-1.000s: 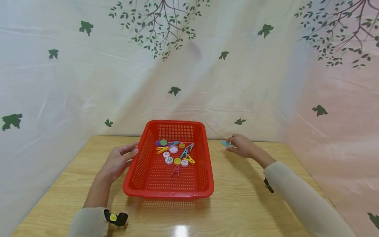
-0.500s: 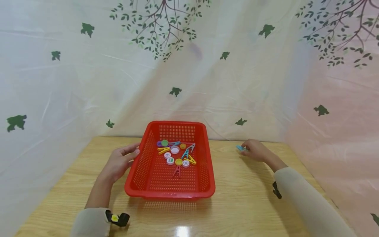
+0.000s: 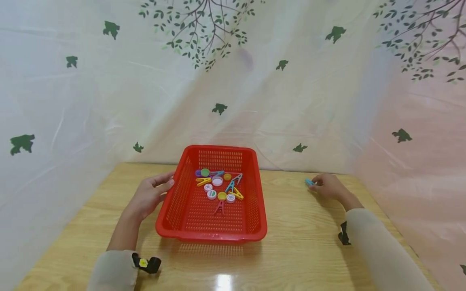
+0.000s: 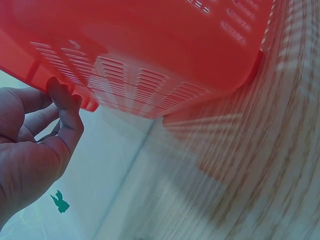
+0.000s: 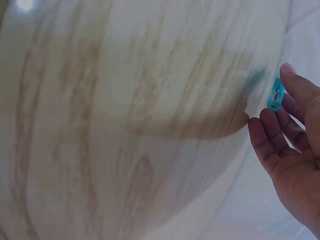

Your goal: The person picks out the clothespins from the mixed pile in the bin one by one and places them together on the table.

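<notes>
Two hands work over a pale wood-grain tabletop [image 3: 298,242] with a glossy finish that throws back a bright spot of light near its front edge. Behind and to both sides hangs a thin, creased plastic sheet [image 3: 91,101] printed with dark green leaves and brown branches.

In the middle stands a red rectangular plastic basket [image 3: 255,210] with rounded corners, a rolled rim and slotted, perforated walls. On its floor lies a loose cluster of small plastic pieces: round bottle caps [image 3: 212,195] in white, yellow, green and purple, and little clothes pegs [image 3: 219,207] in yellow, blue, red and grey. They are too small in the head view to count surely.

The left hand [image 3: 149,196] rests against the basket's left wall, fingers loosely bent and gripping nothing; in the left wrist view the fingertips [image 4: 60,90] touch just under the rim, and most of the basket is cut off by the frame.

The right hand [image 3: 329,186] is well apart from the basket, near the tabletop's far right corner, and pinches a small light blue plastic clothes peg [image 3: 309,182] at its fingertips. The right wrist view shows the peg [image 5: 275,95] held by a fingertip, its far end hidden; that view is blurred.
</notes>
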Demonstrator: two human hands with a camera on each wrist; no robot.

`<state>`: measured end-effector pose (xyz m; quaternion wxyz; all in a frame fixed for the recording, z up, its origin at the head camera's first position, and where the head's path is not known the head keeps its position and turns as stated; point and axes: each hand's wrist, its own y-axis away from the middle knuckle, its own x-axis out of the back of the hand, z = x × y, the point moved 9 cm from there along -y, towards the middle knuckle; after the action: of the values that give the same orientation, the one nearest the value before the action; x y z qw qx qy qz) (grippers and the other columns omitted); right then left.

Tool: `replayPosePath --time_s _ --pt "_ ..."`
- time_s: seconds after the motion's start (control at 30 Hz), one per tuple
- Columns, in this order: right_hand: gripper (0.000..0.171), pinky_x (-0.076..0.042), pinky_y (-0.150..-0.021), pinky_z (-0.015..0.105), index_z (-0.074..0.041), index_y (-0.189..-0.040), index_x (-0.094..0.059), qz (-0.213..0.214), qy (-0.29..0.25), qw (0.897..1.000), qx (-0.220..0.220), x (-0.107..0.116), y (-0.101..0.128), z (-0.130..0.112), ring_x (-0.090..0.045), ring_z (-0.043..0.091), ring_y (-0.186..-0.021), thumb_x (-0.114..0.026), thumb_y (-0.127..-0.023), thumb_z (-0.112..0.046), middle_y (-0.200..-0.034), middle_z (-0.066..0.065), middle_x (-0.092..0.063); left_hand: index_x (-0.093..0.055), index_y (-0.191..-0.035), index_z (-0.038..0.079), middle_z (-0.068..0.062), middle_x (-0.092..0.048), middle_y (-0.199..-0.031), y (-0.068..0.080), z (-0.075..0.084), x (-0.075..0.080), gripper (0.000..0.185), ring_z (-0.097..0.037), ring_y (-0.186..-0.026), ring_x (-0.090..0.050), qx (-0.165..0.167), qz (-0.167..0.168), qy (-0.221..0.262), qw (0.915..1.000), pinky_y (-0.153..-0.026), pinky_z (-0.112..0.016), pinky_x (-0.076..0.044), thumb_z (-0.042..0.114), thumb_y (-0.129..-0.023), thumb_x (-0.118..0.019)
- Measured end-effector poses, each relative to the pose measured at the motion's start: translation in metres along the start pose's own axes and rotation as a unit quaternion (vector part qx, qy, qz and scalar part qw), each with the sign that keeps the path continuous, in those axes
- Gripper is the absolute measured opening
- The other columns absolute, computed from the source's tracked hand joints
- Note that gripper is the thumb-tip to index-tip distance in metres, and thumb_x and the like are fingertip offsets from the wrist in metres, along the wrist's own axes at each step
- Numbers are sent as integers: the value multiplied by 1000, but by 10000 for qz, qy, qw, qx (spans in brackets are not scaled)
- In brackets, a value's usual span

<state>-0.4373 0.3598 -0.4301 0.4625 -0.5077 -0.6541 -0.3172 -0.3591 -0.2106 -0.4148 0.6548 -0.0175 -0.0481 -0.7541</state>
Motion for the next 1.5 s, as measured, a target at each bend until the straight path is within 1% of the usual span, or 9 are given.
replayPosePath --time_s 0.1,0.27,0.4,0.63,0.83,1.0,1.17,1.33,1.5 --pt "37 -55 -83 56 5 -114 -73 19 30 9999 -166 2 3 7 -66 40 -97 -70 -98 -29 -105 22 -72 -49 -153 13 -14 -51 -149 0 0 1 52 -28 -124 -58 28 27 -17 10000 -94 -34 -57 25 -104 -61" --pt "41 -53 -85 59 8 -114 -71 92 60 9989 -456 6 7 16 -64 45 -100 -70 -98 -29 -106 27 -70 -49 -153 13 -14 -51 -148 0 -2 2 51 -27 -123 -59 78 58 -19 10000 -94 -34 -57 24 -105 -61" --pt "45 -54 -85 58 11 -114 -69 86 92 9974 -715 8 13 21 -63 47 -101 -71 -98 -31 -109 30 -69 -50 -153 13 -13 -51 -148 -1 -2 2 51 -26 -122 -60 85 71 5 9999 -94 -33 -57 24 -105 -61" --pt "61 -56 -84 55 13 -122 -65 -151 -175 9938 -1085 5 15 29 -64 46 -103 -71 -96 -42 -115 31 -67 -48 -154 12 -14 -49 -151 0 -1 1 52 -25 -123 -59 90 35 -5 10000 -94 -32 -57 25 -105 -60" --pt "60 -54 -87 57 13 -127 -62 -101 -362 9938 -1042 6 11 27 -61 49 -108 -72 -96 -39 -120 33 -64 -49 -154 13 -13 -50 -151 1 -1 1 52 -26 -124 -59 96 72 16 9999 -94 -31 -57 25 -104 -61" --pt "54 -56 -84 56 13 -126 -62 -111 -381 9943 -989 6 11 25 -63 47 -103 -71 -97 -32 -117 33 -65 -50 -153 14 -11 -52 -149 -1 -2 1 52 -28 -126 -59 81 93 41 9999 -96 -34 -56 26 -103 -62" --pt "53 -57 -82 55 14 -126 -61 -116 -337 9938 -1049 10 14 29 -64 48 -102 -71 -98 -30 -116 35 -65 -49 -153 15 -10 -52 -149 -3 -2 0 53 -29 -127 -58 91 87 37 9999 -96 -35 -56 26 -103 -63" --pt "54 -57 -81 55 14 -125 -62 -148 -320 9942 -1016 11 15 29 -64 48 -101 -71 -98 -31 -116 35 -65 -50 -153 14 -11 -52 -148 -4 -1 1 51 -29 -125 -58 91 102 61 9999 -95 -35 -57 24 -104 -62" --pt "56 -56 -84 57 15 -126 -61 -155 -141 9960 -869 13 12 20 -64 50 -105 -66 -101 -35 -118 36 -65 -49 -153 15 -12 -51 -149 -1 -2 2 53 -29 -124 -59 102 64 34 9999 -95 -35 -57 25 -104 -62"
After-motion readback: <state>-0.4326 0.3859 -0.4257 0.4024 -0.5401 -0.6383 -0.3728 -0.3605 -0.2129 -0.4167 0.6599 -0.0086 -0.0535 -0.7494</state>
